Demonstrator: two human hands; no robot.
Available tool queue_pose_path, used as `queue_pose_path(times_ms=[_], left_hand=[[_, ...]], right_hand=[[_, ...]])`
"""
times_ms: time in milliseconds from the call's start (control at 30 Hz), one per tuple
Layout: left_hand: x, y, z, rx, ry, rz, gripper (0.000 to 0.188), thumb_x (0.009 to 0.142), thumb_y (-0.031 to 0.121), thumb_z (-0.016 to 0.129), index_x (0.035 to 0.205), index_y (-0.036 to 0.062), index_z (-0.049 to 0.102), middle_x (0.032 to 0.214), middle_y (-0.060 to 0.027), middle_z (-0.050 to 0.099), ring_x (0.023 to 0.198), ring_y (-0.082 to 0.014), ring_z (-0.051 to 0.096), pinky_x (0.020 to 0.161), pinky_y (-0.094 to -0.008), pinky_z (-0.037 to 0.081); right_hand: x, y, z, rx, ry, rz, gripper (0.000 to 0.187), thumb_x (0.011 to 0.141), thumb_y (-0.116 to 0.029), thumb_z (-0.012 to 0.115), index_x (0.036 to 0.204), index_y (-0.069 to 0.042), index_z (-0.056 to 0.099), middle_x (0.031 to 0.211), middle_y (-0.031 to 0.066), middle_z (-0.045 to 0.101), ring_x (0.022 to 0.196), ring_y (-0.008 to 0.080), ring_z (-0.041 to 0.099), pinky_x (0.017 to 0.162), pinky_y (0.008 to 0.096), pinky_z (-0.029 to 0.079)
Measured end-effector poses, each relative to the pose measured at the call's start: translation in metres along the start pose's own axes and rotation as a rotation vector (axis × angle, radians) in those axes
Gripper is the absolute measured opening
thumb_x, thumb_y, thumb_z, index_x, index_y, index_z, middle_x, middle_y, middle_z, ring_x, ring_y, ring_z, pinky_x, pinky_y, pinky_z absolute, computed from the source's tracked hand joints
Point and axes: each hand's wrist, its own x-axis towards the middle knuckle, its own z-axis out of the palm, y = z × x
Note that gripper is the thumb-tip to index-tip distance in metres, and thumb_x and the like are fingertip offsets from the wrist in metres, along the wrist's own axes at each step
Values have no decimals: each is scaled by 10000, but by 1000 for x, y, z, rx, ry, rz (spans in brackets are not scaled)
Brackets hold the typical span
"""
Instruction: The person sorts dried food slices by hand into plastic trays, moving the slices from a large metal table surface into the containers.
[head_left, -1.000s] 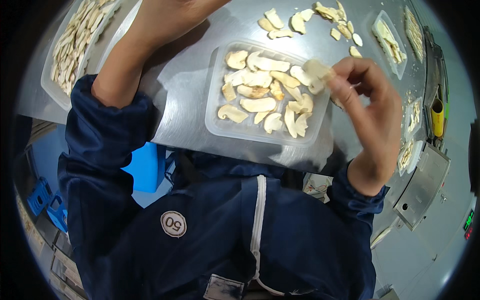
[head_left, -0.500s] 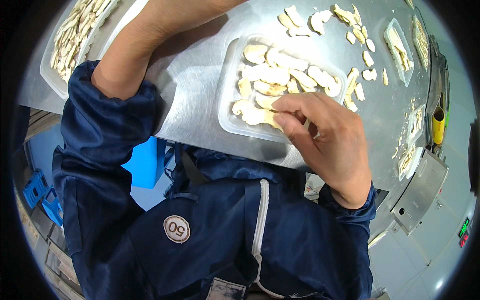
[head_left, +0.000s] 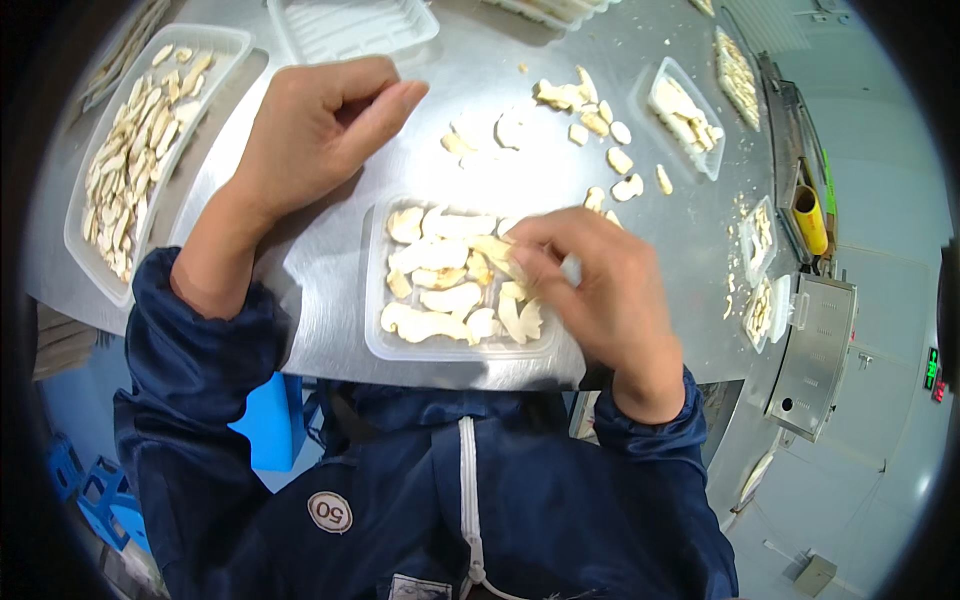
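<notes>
Just in front of me a clear plastic tray [head_left: 376, 335] holds several pale mushroom slices [head_left: 452, 298], laid side by side. My right hand [head_left: 605, 285] is over the tray's right edge, thumb and forefinger pinched on a yellowish mushroom slice [head_left: 496, 250] that lies across the others. Motion blurs that hand a little. Beyond the tray to the left, my left hand [head_left: 325, 125] is closed in a loose fist, thumb pointing right; nothing shows between its thumb and fingers. Loose mushroom pieces [head_left: 592, 118] are scattered on the metal table past the tray.
A long white tray [head_left: 75, 225] full of thin slices stands at the left. Behind my left hand is an empty ribbed tray [head_left: 350, 30]. Another filled tray [head_left: 712, 165] and smaller ones [head_left: 778, 310] line the right side. A yellow cylinder [head_left: 810, 222] is by the table's right edge.
The view has shifted, showing more of the far table. My left hand has come into full view. My right hand has left the front slices and now grips one farther back in the tray.
</notes>
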Motion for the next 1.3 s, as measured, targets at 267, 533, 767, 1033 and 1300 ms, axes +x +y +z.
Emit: queue_pose_path(times_ms=[267,533,767,1033,1300], left_hand=[[6,4,1,-57,-9,-64,308,1034,144,704,793,-27,615,646,-50,498,599,-122,422,559,-304,363],[6,2,2,-34,-4,-40,273,995,119,734,783,-23,637,639,-84,524,557,-174,452,543,-335,370],[6,3,-4,1,20,-6,285,992,119,730,767,-19,624,636,-93,514,550,-190,448,539,-347,364],[9,2,-7,14,38,-53,292,1001,127,721,767,-16,620,632,-97,509,556,-190,450,546,-343,368],[9,2,-5,35,-10,-55,324,1031,161,704,785,-21,597,639,-60,473,596,-122,408,553,-321,365]], right_hand=[[50,63,-30,-373,136,126,151,941,-158,758,1081,-110,791,1074,61,754,943,265,720,796,414,579],[80,79,-12,-485,126,35,170,959,-220,753,1094,-127,794,1063,53,764,1016,286,704,844,418,582],[54,77,-41,-434,-2,261,217,975,-252,737,1144,-127,790,1064,66,767,930,322,717,815,421,562],[87,97,-21,-465,182,20,193,993,-172,703,1163,-153,792,1112,58,760,1023,303,702,858,437,584],[64,100,-37,-251,89,163,270,954,-191,757,1192,-65,771,1024,138,752,919,272,723,843,396,574]])
